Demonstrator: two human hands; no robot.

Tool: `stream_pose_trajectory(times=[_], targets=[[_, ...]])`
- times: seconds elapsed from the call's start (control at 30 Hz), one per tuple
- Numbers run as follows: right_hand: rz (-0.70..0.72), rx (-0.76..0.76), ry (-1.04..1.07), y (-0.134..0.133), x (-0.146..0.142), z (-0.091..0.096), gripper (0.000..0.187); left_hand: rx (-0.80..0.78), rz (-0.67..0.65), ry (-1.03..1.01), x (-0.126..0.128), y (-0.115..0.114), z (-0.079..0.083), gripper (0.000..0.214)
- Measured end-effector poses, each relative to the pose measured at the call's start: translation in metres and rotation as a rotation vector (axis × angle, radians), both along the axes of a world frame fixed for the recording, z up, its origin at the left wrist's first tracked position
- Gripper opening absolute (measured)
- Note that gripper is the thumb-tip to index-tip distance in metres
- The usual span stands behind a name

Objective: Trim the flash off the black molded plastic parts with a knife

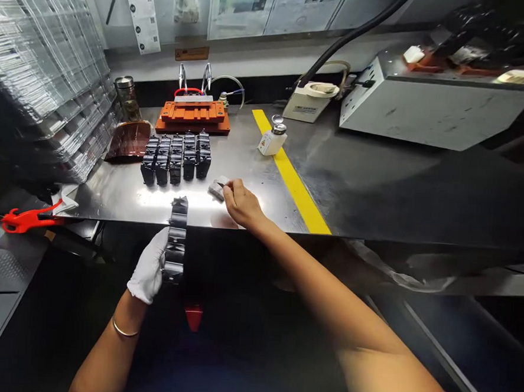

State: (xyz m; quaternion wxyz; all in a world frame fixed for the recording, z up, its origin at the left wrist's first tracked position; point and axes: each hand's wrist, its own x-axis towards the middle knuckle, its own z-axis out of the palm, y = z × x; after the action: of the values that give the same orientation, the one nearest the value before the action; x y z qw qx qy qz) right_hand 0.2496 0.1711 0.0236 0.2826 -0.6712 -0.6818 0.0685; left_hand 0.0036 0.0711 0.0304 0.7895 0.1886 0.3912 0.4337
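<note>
One gloved left hand [149,266] grips the side of a black part [177,244] just off the counter [241,162] edge, the bare right hand [243,205] pinches a small dark item [220,184] by a grey pad [215,191] — loosened left grip could drop the part.

the left grip [149,266], gloved in white, is curled closed, its forearm [105,352] angled inward; the bare right grip [241,202] reaches farther forward, fingers [239,187] set in a pinch, on an outstretched arm [319,276].
</note>
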Motion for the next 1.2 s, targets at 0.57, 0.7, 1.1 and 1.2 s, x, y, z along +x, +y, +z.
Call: stream_pose_trajectory(times=[0.57, 0.7, 1.1, 1.2], targets=[[0.239, 0.033, -0.156, -0.050, -0.032, -0.008, 0.028, 0.232, 0.084, 0.582, 0.016, -0.018, -0.017, 0.066], [0.238, 0.068, -0.223, -0.043, -0.032, -0.006, 0.031, 0.229, 0.078, 0.565, 0.017, -0.017, -0.017, 0.064], [0.357, 0.047, -0.289, -0.032, -0.029, 0.008, 0.034, 0.248, 0.028, 0.603, 0.014, -0.016, -0.018, 0.062], [0.312, 0.066, -0.232, -0.035, -0.028, 0.007, 0.031, 0.259, 0.025, 0.622, 0.014, -0.017, -0.021, 0.062]])
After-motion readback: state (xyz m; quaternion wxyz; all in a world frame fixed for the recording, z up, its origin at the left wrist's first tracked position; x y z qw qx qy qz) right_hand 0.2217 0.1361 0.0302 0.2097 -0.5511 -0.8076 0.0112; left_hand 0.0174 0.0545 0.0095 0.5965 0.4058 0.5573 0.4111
